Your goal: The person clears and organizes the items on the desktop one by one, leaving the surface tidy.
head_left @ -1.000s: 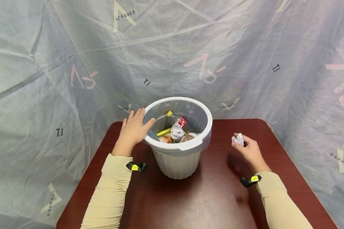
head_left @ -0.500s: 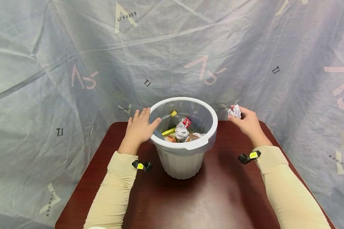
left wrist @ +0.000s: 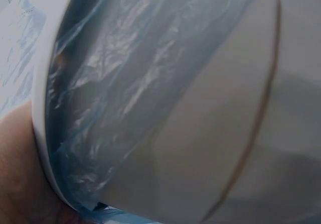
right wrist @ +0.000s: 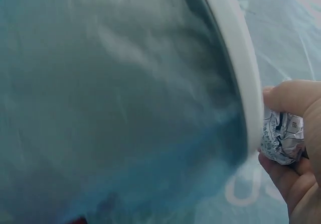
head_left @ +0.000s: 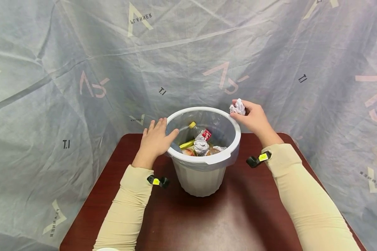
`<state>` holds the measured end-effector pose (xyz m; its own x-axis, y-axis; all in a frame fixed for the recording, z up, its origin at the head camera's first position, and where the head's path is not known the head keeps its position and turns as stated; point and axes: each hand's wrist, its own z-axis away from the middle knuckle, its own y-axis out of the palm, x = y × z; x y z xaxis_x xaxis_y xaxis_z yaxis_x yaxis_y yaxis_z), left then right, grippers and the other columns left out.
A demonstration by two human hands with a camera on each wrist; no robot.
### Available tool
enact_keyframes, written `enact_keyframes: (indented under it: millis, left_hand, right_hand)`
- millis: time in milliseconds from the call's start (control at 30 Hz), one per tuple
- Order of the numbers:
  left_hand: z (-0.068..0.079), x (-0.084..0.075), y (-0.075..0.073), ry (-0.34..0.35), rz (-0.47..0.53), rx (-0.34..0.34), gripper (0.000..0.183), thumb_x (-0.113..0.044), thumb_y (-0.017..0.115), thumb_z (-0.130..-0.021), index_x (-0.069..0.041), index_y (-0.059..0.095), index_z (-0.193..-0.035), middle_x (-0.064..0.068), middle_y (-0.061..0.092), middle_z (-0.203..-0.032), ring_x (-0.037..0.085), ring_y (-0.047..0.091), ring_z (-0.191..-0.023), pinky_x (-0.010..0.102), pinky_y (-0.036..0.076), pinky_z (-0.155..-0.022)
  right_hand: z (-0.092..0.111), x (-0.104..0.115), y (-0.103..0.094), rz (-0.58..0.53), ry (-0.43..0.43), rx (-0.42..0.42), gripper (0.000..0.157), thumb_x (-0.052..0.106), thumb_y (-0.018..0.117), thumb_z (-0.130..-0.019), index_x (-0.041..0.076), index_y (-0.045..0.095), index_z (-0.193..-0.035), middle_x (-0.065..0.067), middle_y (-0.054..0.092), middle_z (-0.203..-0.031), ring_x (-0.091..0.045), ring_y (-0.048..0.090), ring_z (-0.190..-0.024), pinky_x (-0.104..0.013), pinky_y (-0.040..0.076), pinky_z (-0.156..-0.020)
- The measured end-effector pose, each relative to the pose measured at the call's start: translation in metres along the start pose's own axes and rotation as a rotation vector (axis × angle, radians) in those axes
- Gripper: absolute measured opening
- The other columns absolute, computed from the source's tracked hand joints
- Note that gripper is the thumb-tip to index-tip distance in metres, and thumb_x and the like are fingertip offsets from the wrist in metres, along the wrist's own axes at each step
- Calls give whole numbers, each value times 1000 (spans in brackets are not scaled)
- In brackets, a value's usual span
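Observation:
A white trash bin [head_left: 198, 177] with a clear liner stands on the table. My left hand [head_left: 155, 141] rests on the left side of its rim, fingers fairly straight and spread. My right hand [head_left: 254, 116] pinches a crumpled paper ball [head_left: 237, 107] just above the rim's right side. In the right wrist view, printed characters show on the held paper ball [right wrist: 283, 136], between thumb and fingers. Inside the bin lie another paper ball [head_left: 201, 145], a plastic bottle with a yellow cap [head_left: 192, 124] and a red label, a yellow strip [head_left: 186, 144] and reddish round pieces.
The bin stands on a dark red-brown table [head_left: 188, 223] with rounded corners. Grey printed sheeting [head_left: 182, 52] hangs behind it and on both sides. Each wrist carries a small black camera, such as the right camera [head_left: 254, 161]. A white edge shows at the bottom left.
My right hand has risen with the paper ball and moved left, to the bin's rim. My left hand and the bin appear slightly further right in the view.

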<state>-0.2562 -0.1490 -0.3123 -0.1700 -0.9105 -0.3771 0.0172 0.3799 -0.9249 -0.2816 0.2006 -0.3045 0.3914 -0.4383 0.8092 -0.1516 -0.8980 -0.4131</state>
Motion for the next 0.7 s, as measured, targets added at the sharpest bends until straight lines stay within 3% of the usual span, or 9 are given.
enact_keyframes:
  millis: [100, 200, 267, 367, 467, 700]
  left_hand:
    - [-1, 0, 1, 0, 3, -1, 87, -68, 34, -100, -13, 13, -164, 9, 11, -170, 34, -4, -156, 61, 1, -121]
    - [-2, 0, 1, 1, 3, -5, 87, -67, 34, -100, -12, 14, -164, 9, 12, -170, 34, -4, -156, 61, 1, -121]
    - [-2, 0, 1, 0, 4, -8, 86, -66, 35, -101, -12, 14, -164, 9, 12, -169, 35, -4, -156, 61, 2, -121]
    - [-2, 0, 1, 1, 3, -11, 86, -66, 35, -101, -12, 14, -164, 9, 12, -169, 35, -3, -156, 61, 2, -121]
    - [-1, 0, 0, 0, 2, -8, 87, -67, 34, -100, -12, 14, -164, 9, 12, -170, 35, -3, -156, 61, 2, -122]
    - [0, 0, -1, -8, -9, 4, 87, -67, 35, -100, -13, 12, -164, 9, 11, -170, 35, -4, -156, 61, 1, -121]
  right_hand:
    - [-5, 6, 8, -7, 3, 42, 50, 12, 78, -90, 2, 64, -136, -18, 65, -133, 2, 61, -94, -12, 50, -74]
    - [-9, 12, 14, 16, 22, 100, 56, 14, 78, -90, 4, 59, -142, -18, 64, -134, -7, 63, -102, -15, 50, -78]
    - [-10, 16, 16, 31, 22, 149, 65, 17, 78, -90, 5, 52, -148, -19, 59, -140, -16, 62, -116, -23, 52, -91]
    - [-11, 21, 18, 50, 13, 210, 76, 23, 78, -91, 7, 40, -156, -19, 50, -150, -30, 50, -137, -39, 43, -110]
    - [-11, 22, 19, 54, -18, 214, 78, 26, 75, -93, 6, 36, -157, -18, 43, -156, -32, 39, -145, -45, 31, -118]
    - [-8, 25, 18, 95, -90, 171, 69, 26, 71, -96, 5, 41, -155, -18, 47, -153, -30, 37, -145, -46, 30, -119]
